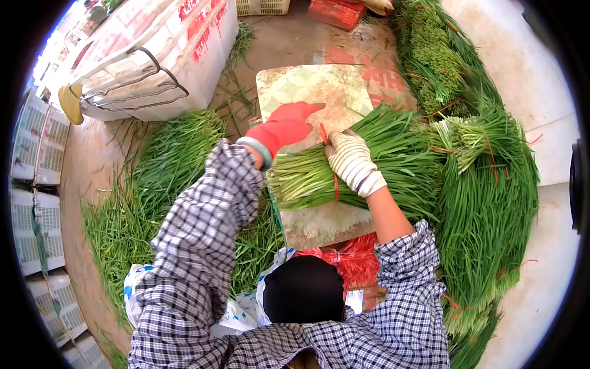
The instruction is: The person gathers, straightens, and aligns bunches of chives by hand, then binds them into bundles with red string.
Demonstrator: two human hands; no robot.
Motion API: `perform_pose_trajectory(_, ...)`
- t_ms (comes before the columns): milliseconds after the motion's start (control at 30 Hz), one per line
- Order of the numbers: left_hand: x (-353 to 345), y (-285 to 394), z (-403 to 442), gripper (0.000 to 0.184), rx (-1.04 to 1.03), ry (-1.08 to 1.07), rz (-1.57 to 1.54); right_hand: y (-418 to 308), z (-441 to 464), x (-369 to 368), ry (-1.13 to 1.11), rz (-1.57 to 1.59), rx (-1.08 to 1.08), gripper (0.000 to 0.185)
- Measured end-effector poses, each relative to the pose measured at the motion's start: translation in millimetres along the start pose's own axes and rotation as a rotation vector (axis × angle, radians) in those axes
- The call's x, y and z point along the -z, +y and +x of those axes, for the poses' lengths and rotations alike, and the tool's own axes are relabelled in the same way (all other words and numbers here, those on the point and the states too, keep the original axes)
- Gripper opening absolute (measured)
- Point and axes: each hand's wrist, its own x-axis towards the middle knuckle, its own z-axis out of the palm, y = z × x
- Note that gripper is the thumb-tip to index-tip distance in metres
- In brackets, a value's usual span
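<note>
My left hand, in a red rubber glove, hovers above the board just left of the red tie's upright end. Its fingers stretch to the right, apart, with nothing visible in them. My right hand, in a striped knit glove, is closed over a bundle of garlic chives and presses on its top. The pale cut stems point left and the green leaves fan out right. A red tie crosses the bundle beside my right fingers. Beneath lies a worn, light-patterned board.
Loose chives heap on the left. Tied bundles are stacked on the right. A white crate with a metal handle stands upper left. Red tie strips lie near a black rounded shape. White slatted crates line the left edge.
</note>
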Motion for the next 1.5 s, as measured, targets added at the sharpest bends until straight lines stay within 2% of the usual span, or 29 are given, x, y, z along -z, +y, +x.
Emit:
perform_pose_trajectory(33,-6,-1,4,0.049,-0.002,-0.001,-0.002,1,-1,-2,0.047,0.014,0.024,0.019)
perform_pose_trajectory(100,-21,-2,12,0.027,-0.118,0.015,0.160,6,-1,-10,0.139,0.031,0.057,0.018)
perform_pose_trajectory(133,-23,0,12,0.027,-0.122,0.010,0.149,7,-2,-8,0.133,0.026,0.048,0.018)
perform_pose_trajectory(200,-21,-1,7,0.014,0.024,-0.042,0.133,6,-2,-2,0.010,0.054,0.011,0.018)
perform_pose_trajectory(300,-15,5,-14,0.015,0.078,-0.069,-0.022,2,-3,0,0.035,0.073,0.006,0.018)
perform_pose_trajectory(333,-13,11,-22,0.015,0.073,-0.053,-0.121,1,-4,1,0.065,0.079,0.009,0.018)
perform_pose_trajectory(400,-13,24,-29,0.013,0.009,0.023,-0.123,-6,-4,3,0.023,0.061,-0.033,0.017)
perform_pose_trajectory(467,-7,45,-33,0.013,-0.052,0.123,-0.176,-11,-15,2,0.547,-0.205,0.229,0.019)
perform_pose_trajectory(533,-4,59,-37,0.010,-0.104,0.160,-0.100,-8,-20,6,0.504,-0.271,0.273,0.024)
perform_pose_trajectory(600,-7,66,-44,0.007,-0.098,0.222,-0.189,4,-22,1,0.373,-0.047,0.202,0.019)
perform_pose_trajectory(633,-4,63,-44,0.009,-0.037,0.214,-0.191,9,-19,0,0.148,0.007,0.069,0.014)
perform_pose_trajectory(667,1,56,-41,0.009,-0.040,0.212,-0.190,10,-15,0,0.150,0.008,0.066,0.014)
perform_pose_trajectory(733,14,38,-30,0.017,0.203,0.327,-0.356,9,-8,3,0.022,0.051,-0.012,0.012)
perform_pose_trajectory(867,4,-11,-3,0.022,0.189,0.373,-0.134,5,-15,-10,0.262,-0.002,0.068,0.014)
perform_pose_trajectory(900,-1,-16,0,0.024,0.242,0.201,0.006,10,-15,-9,0.149,0.033,0.027,0.016)
perform_pose_trajectory(933,-2,-11,2,0.028,0.291,0.024,0.146,9,-17,-7,0.146,0.036,0.022,0.016)
perform_pose_trajectory(1033,-13,16,-6,0.033,0.223,-0.077,0.049,8,-19,-7,0.118,0.013,0.011,0.016)
perform_pose_trajectory(1100,-12,34,-22,0.032,0.147,-0.176,-0.003,2,-22,-9,0.259,-0.111,0.015,0.018)
perform_pose_trajectory(1133,-11,41,-28,0.032,0.124,-0.205,0.029,-2,-24,-8,0.438,-0.157,0.110,0.018)
perform_pose_trajectory(1167,-20,43,-38,0.031,0.035,-0.056,0.014,-3,-22,-3,0.515,-0.201,0.183,0.019)
perform_pose_trajectory(1200,-27,41,-41,0.031,0.047,-0.064,0.017,-3,-23,-2,0.581,-0.244,0.255,0.020)
perform_pose_trajectory(1233,-32,41,-43,0.029,0.038,-0.024,-0.003,1,-20,-8,0.576,-0.233,0.253,0.020)
perform_pose_trajectory(1300,-36,37,-44,0.028,0.016,0.003,-0.023,14,-12,-21,0.318,-0.102,0.205,0.020)
perform_pose_trajectory(1333,-27,36,-40,0.028,0.016,0.000,-0.027,14,-11,-19,0.313,-0.103,0.202,0.020)
perform_pose_trajectory(1400,2,33,-29,0.030,0.169,-0.228,-0.378,10,-8,-11,0.054,0.033,0.003,0.025)
perform_pose_trajectory(1433,-6,13,-19,0.031,0.273,-0.136,-0.456,13,-7,-15,0.084,0.040,0.037,0.024)
perform_pose_trajectory(1467,-4,12,-13,0.031,0.278,-0.130,-0.456,14,-6,-17,0.082,0.041,0.043,0.024)
perform_pose_trajectory(1500,-5,12,-8,0.031,0.179,-0.027,-0.277,13,-7,-19,0.138,0.005,0.068,0.023)
